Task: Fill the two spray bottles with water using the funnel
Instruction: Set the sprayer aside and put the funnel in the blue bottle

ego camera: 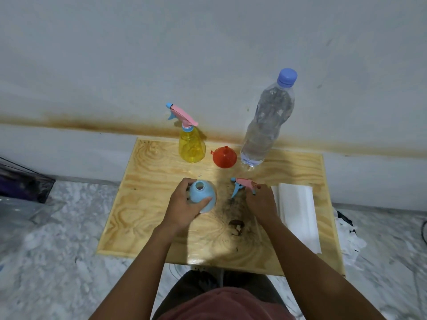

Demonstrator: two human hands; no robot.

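A light blue spray bottle (204,194) stands on the wooden table (147,218) with its neck uncovered; my left hand (184,205) grips its body. My right hand (261,202) holds the bottle's pink and blue spray head (242,184) just to the right, low over the table. Further back, a yellow spray bottle (191,147) stands with its pink spray head screwed on. Beside it, an orange funnel (224,157) lies mouth down. A big clear water bottle (265,125) with a blue cap stands at the back right.
A folded white cloth or paper (298,213) lies on the table's right side. Dark stains (236,225) mark the wood between my hands. The table stands against a white wall. A dark box (23,183) sits on the floor at the left.
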